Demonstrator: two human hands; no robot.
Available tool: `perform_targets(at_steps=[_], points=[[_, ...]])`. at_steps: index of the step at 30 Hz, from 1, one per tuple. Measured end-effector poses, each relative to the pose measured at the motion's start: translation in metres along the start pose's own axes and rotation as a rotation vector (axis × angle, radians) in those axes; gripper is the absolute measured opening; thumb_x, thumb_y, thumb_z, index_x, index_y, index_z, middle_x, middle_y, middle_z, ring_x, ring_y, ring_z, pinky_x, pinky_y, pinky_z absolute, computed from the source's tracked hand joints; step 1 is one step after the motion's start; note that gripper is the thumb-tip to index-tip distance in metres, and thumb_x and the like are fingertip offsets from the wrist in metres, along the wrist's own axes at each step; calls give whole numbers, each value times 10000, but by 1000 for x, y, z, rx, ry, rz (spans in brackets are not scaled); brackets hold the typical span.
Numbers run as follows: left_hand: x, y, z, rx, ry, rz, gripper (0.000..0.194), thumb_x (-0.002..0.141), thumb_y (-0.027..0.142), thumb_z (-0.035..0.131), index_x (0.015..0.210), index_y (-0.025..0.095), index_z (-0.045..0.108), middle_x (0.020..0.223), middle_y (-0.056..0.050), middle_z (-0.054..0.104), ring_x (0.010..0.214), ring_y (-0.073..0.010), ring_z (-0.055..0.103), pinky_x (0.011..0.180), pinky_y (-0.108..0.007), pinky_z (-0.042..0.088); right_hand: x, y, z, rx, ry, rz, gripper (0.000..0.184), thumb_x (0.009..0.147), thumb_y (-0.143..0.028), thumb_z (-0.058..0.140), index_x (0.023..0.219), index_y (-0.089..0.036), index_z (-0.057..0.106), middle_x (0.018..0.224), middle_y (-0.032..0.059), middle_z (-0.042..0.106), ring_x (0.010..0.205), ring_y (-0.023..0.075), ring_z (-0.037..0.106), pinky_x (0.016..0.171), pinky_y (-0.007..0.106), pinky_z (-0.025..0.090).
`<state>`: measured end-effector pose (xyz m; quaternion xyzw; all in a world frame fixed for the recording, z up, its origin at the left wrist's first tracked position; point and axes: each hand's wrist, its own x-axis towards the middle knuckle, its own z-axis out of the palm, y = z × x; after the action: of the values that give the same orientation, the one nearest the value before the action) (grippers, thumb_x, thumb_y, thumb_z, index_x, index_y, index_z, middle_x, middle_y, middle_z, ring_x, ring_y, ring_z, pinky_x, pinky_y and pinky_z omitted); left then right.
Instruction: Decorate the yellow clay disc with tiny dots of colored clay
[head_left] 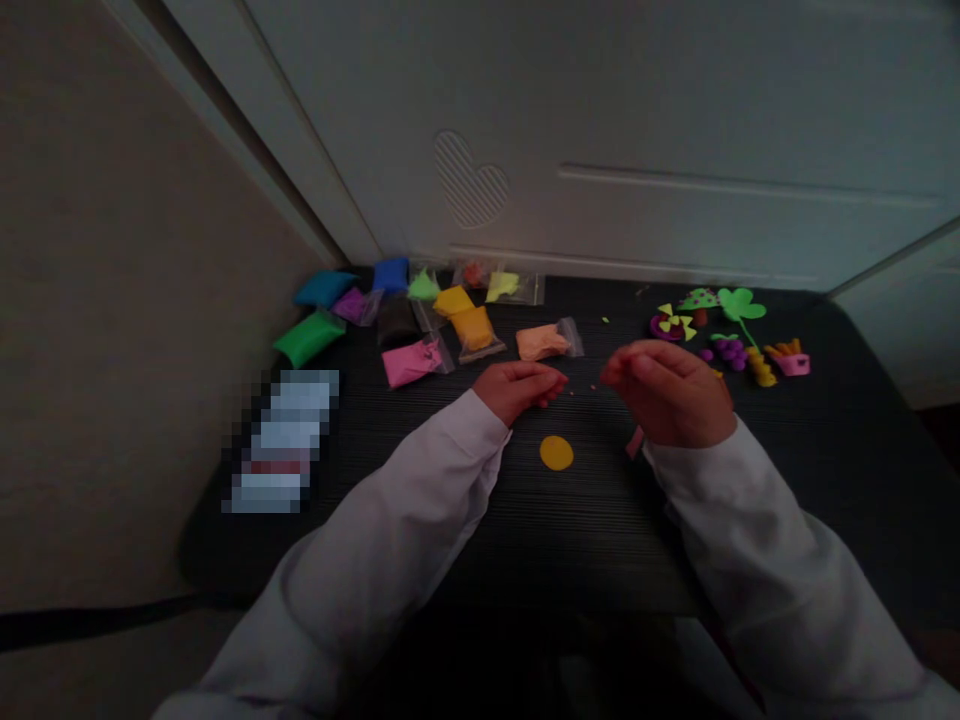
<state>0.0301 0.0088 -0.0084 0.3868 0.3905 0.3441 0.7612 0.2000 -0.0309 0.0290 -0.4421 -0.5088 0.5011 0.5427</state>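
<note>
My left hand (pixel 523 391) hovers over the dark table, thumb and fingers pressed together; anything between them is too small or hidden to make out. To its right, my right hand (pixel 675 395) is raised a little higher with its fingertips pinched, and what they hold cannot be seen. Below and between both hands lies a flat round yellow clay disc (pixel 556 453). A pink strip (pixel 634 442) shows partly from under my right hand. Tiny pinkish crumbs (pixel 592 387) dot the table between the hands. A bag of peach clay (pixel 543 342) sits just beyond my left hand.
Bagged clay in several colours, including pink (pixel 411 363), orange-yellow (pixel 474 328) and green (pixel 310 338), covers the back left. Finished clay figures stand at right: a green flower (pixel 741 303), purple grapes (pixel 730 351), a pink cup (pixel 795 363). A blurred-out phone-like rectangle (pixel 285 440) lies left.
</note>
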Motion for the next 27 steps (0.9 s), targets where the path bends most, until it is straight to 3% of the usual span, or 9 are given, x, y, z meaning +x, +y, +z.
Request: perform_targets(at_steps=[6, 12, 20, 27], points=[[0, 0, 1, -25, 9, -4, 173, 534, 251, 666, 646, 121, 642, 584, -7, 607, 556, -69, 525, 538, -224, 342, -2, -9, -4, 75, -121, 80, 126, 775, -332, 376, 782, -263, 481, 773, 4, 562, 699, 132, 545, 696, 372, 462], [-2, 1, 2, -14, 15, -14, 148, 562, 238, 648, 656, 123, 641, 589, -7, 603, 559, -66, 518, 547, -227, 340, -4, -11, -2, 122, -77, 139, 186, 804, -319, 302, 708, -249, 446, 714, 7, 530, 689, 134, 538, 705, 379, 465], [-1, 1, 1, -1, 7, -16, 156, 566, 245, 644, 658, 120, 641, 599, -5, 596, 559, -60, 513, 544, -220, 337, -4, -8, -6, 118, -103, 101, 107, 743, -345, 402, 719, -252, 447, 709, 0, 503, 671, 134, 519, 684, 381, 468], [-1, 0, -1, -25, -6, -15, 175, 550, 251, 659, 663, 119, 639, 607, -11, 603, 557, -65, 512, 542, -228, 342, -5, -7, -6, 11, -112, 79, 149, 749, -390, 396, 746, -247, 437, 740, 16, 514, 681, 144, 522, 659, 376, 469]])
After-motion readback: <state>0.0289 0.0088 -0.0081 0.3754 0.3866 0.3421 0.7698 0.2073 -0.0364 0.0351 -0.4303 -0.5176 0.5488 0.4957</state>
